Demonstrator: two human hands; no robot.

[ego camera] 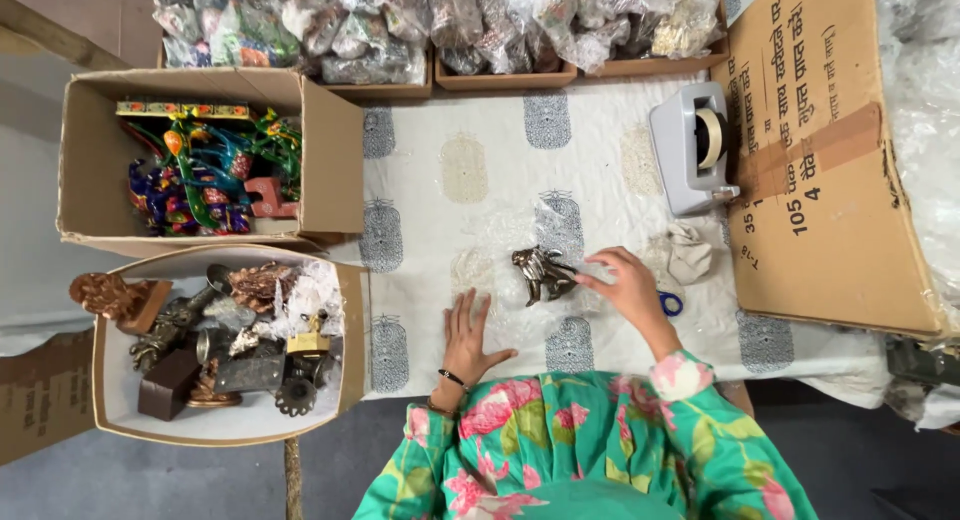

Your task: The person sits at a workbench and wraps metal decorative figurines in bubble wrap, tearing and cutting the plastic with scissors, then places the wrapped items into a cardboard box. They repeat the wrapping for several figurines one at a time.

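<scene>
Small dark metal figurine (543, 273) sits on a clear bubble wrap sheet (520, 242), approx. centre of the printed white tablecloth (440, 130). Right hand (625, 285) is just right of the figurine, fingertips touching its side & the wrap; fingers loosely curled, not closed around anything. Left hand (468, 332) lies flat, fingers spread, on the wrap's near-left edge, below-left of the figurine, holding nothing.

Just right of the figurine, past the right hand: crumpled paper wad (690, 252) & blue-handled scissors (670, 303), partly hidden by the wrist. Above-right of the figurine: grey tape dispenser (690, 145); beyond it a flattened cardboard box (830, 160). Far side of the figurine: trays of bagged items (450, 25). Left of the figurine: open box of bright painted figures (205, 165), & nearer, a box of brass/metal pieces (225, 345).
</scene>
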